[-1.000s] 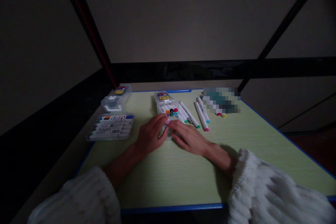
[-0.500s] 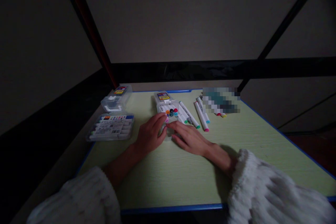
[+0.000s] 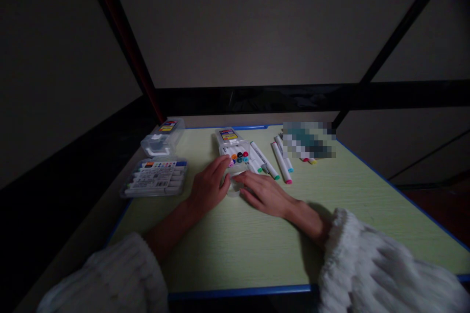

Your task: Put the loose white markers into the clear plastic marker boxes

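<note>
While dim light covers the green table (image 3: 238, 249), the person's two hands meet at the near end of an open marker case (image 3: 229, 144), which lies at the table's middle with coloured caps showing. The left hand (image 3: 210, 187) is loosely curled, fingertips against the case's left near corner; whether it grips cannot be told. The right hand (image 3: 265, 194) lies flat and narrow, fingers stretched onto the clear flap at the case's near end. Loose markers (image 3: 281, 161) lie just right of the case. A full marker box (image 3: 156, 177) and a small clear box (image 3: 161, 139) sit well to the left.
</note>
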Motion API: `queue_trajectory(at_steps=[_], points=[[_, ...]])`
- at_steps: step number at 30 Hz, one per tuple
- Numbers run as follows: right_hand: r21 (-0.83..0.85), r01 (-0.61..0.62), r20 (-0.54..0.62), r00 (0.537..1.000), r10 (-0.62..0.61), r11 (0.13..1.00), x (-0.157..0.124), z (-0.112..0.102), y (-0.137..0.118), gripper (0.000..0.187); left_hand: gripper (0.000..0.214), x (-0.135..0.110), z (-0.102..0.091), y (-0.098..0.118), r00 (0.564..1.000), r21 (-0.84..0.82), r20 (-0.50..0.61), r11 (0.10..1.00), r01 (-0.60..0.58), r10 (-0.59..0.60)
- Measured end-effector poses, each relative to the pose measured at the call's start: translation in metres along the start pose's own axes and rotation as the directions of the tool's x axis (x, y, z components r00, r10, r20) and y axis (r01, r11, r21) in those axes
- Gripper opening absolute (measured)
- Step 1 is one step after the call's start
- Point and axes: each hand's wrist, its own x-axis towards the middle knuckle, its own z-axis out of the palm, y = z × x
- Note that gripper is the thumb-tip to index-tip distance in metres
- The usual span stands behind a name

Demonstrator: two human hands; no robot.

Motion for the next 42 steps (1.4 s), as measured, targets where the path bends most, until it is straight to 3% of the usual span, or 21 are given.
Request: queue_trajectory(at_steps=[7, 21, 30, 42], points=[[-0.072, 0.045, 0.072, 0.997, -0.039, 0.996, 0.0007, 0.0027, 0.0018, 0.023, 0.038, 0.0004, 0.0006, -0.0010, 1.000, 0.012, -0.010, 1.000, 0.012, -0.011], [-0.100, 0.058, 0.080, 0.996, -0.050, 0.993, -0.0005, 0.0030, 0.0041, 0.022, 0.044, 0.0006, -0.0009, 0.0006, 0.984, 0.052, 0.081, 0.987, 0.154, -0.158], [-0.111, 0.054, 0.089, 0.995, -0.045, 0.992, -0.0005, 0.0026, 0.0030, 0.022, 0.048, 0.0002, -0.0004, 0.0007, 0.985, 0.058, 0.080, 0.988, 0.147, -0.151], [-0.111, 0.056, 0.095, 0.994, -0.046, 0.992, -0.0006, 0.0028, 0.0039, 0.024, 0.039, -0.0005, 0.0002, 0.0006, 0.997, -0.012, -0.016, 0.997, 0.076, -0.077]])
